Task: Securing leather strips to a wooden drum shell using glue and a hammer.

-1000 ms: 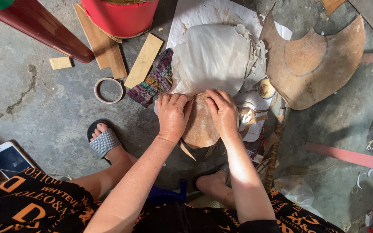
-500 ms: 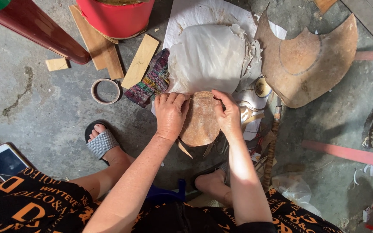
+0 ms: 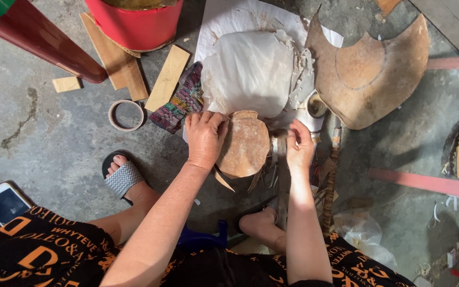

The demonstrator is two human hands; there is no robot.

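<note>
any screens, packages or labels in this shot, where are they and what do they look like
Phone: on the concrete floor at far left, beside the person's knee; flat rectangle, white frame, dark unlit screen.
Plastic bag: crumpled, clear-whitish, on the floor lower right of the right hand.
No labels or signs to make out.

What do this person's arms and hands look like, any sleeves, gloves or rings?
Both arms are bare to past the elbow, no sleeves in sight. The left hand and right hand wear no gloves; I see no rings or watch. Clothing below is black with orange lettering.
</note>
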